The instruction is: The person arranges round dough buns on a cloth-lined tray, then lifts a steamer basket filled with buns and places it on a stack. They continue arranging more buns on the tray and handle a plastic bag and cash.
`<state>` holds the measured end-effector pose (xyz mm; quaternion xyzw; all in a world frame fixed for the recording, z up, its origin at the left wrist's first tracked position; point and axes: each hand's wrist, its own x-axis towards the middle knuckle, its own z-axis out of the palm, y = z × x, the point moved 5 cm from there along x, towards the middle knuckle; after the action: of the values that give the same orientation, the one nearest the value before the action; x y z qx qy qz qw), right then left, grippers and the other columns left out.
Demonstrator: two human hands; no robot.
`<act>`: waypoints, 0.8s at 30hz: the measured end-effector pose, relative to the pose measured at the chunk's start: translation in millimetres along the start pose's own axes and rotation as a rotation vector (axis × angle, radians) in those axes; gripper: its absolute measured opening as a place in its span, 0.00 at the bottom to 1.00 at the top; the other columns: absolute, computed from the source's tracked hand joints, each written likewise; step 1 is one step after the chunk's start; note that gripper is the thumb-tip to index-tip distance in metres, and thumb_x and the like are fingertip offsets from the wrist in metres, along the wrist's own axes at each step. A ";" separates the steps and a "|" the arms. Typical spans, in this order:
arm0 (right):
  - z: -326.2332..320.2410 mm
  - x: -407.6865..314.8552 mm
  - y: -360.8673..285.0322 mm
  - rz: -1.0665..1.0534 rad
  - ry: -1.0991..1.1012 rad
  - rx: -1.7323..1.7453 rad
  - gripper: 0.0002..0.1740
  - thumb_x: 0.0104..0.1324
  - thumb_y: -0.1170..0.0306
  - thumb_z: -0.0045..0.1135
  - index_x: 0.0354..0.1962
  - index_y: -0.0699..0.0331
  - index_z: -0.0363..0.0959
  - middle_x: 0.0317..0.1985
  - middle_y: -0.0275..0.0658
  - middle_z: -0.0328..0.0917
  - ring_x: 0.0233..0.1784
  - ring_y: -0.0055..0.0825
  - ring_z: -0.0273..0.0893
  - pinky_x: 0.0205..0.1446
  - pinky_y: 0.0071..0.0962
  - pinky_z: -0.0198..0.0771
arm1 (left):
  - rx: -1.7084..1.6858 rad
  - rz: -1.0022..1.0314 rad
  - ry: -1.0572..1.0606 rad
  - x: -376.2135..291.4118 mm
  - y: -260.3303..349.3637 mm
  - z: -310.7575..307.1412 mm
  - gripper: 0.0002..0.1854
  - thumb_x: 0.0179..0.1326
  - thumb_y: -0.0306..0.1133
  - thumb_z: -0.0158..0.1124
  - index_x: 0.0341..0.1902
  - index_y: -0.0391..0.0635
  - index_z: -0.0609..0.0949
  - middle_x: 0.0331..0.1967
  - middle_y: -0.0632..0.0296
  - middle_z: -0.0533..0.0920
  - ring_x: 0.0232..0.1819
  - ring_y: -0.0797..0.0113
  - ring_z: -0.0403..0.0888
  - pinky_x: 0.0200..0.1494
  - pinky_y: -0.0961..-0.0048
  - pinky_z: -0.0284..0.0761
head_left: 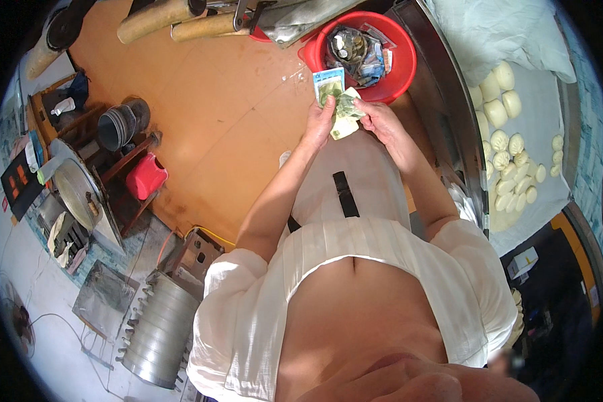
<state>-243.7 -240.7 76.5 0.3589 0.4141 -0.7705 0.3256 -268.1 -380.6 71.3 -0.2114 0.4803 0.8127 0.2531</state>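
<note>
My left hand pinches a small stack of paper banknotes, with a blue one outermost and greenish ones over it. The thumb lies on top of the stack. Crumpled green notes stretch across to my right hand, whose thumb and fingers grip their edge. Just beyond both hands stands a red plastic bucket. Inside it are a clear bag of coins and loose banknotes. How many notes I hold cannot be made out.
At right, steamed buns and dough pieces lie on a pale cloth-covered worktop. Stacked metal steamers stand lower left. Farther left are a round metal pan, dark nested buckets and a pink plastic container. Rollers jut in above.
</note>
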 end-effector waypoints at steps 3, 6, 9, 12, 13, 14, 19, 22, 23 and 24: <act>-0.1 -3.2 4.4 0.031 -0.039 0.117 0.14 0.61 0.57 0.57 0.25 0.59 0.72 0.14 0.23 0.61 0.14 0.08 0.52 0.15 0.13 0.42 | 0.141 -0.007 -0.107 -1.8 4.2 3.7 0.15 0.65 0.34 0.49 0.51 0.38 0.70 0.43 0.59 0.78 0.42 0.68 0.78 0.46 0.70 0.76; 3.6 -6.8 6.6 0.055 -0.068 0.087 0.15 0.61 0.57 0.56 0.26 0.59 0.73 0.14 0.23 0.61 0.14 0.08 0.52 0.15 0.13 0.42 | -0.005 -0.175 -0.216 -4.4 7.1 11.6 0.16 0.66 0.32 0.45 0.55 0.38 0.69 0.44 0.56 0.78 0.45 0.66 0.77 0.49 0.69 0.75; 14.1 -13.0 7.5 -0.066 -0.079 -0.248 0.17 0.61 0.57 0.56 0.22 0.62 0.73 0.15 0.26 0.65 0.15 0.11 0.59 0.18 0.15 0.52 | -0.231 -0.294 -0.140 -1.8 3.1 18.9 0.19 0.69 0.35 0.38 0.57 0.36 0.66 0.45 0.51 0.78 0.45 0.58 0.78 0.50 0.64 0.75; 25.5 -15.4 12.0 -0.147 -0.193 -0.686 0.20 0.61 0.58 0.56 0.20 0.67 0.74 0.17 0.31 0.72 0.20 0.17 0.68 0.26 0.20 0.64 | -0.486 -0.395 -0.084 8.2 -12.6 -19.1 0.26 0.68 0.47 0.33 0.57 0.38 0.65 0.46 0.49 0.76 0.48 0.49 0.76 0.53 0.54 0.72; 15.8 -7.3 5.0 -0.225 -0.131 -0.749 0.19 0.61 0.59 0.55 0.20 0.67 0.74 0.18 0.34 0.73 0.21 0.20 0.70 0.27 0.24 0.65 | -0.485 -0.373 0.028 10.1 -3.0 -27.4 0.26 0.68 0.48 0.35 0.56 0.39 0.66 0.45 0.52 0.76 0.48 0.49 0.74 0.56 0.53 0.69; 1.8 7.8 -4.0 -0.303 -0.071 -0.812 0.19 0.61 0.59 0.54 0.21 0.67 0.75 0.19 0.36 0.74 0.22 0.23 0.71 0.28 0.27 0.66 | -0.583 -0.335 0.111 8.4 8.8 -35.7 0.25 0.68 0.48 0.35 0.55 0.39 0.65 0.43 0.53 0.76 0.47 0.52 0.75 0.57 0.53 0.68; -63.5 130.2 -48.4 -0.341 0.191 -1.700 0.18 0.57 0.61 0.52 0.31 0.71 0.76 0.32 0.51 0.78 0.38 0.45 0.77 0.42 0.40 0.70 | -0.409 -0.253 0.049 4.7 37.0 -43.0 0.26 0.69 0.47 0.31 0.55 0.37 0.65 0.44 0.51 0.76 0.41 0.62 0.77 0.52 0.59 0.73; -46.5 146.9 -39.1 0.054 0.066 -1.875 0.20 0.57 0.64 0.48 0.44 0.66 0.74 0.50 0.48 0.72 0.53 0.40 0.72 0.54 0.36 0.68 | -0.367 -0.279 0.068 -0.4 34.5 -37.5 0.27 0.70 0.48 0.28 0.55 0.37 0.65 0.44 0.50 0.76 0.38 0.62 0.76 0.48 0.61 0.74; -62.0 166.3 -27.1 0.012 0.104 -1.917 0.19 0.57 0.65 0.47 0.44 0.66 0.75 0.51 0.47 0.73 0.54 0.39 0.72 0.54 0.37 0.68 | -0.347 -0.283 0.072 -1.5 31.8 -36.5 0.26 0.70 0.48 0.29 0.55 0.37 0.65 0.44 0.50 0.76 0.38 0.62 0.76 0.48 0.61 0.74; -63.4 169.5 -32.0 0.018 0.165 -1.860 0.18 0.57 0.67 0.46 0.44 0.66 0.75 0.50 0.47 0.73 0.53 0.39 0.72 0.53 0.37 0.68 | -0.347 -0.281 0.073 -5.1 28.7 -37.8 0.26 0.70 0.47 0.29 0.55 0.37 0.65 0.43 0.50 0.76 0.38 0.62 0.76 0.48 0.61 0.74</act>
<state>-341.1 -205.8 -75.4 0.0109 0.8835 -0.0990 0.4577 -277.9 -427.0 76.7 -0.3460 0.3082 0.8317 0.3060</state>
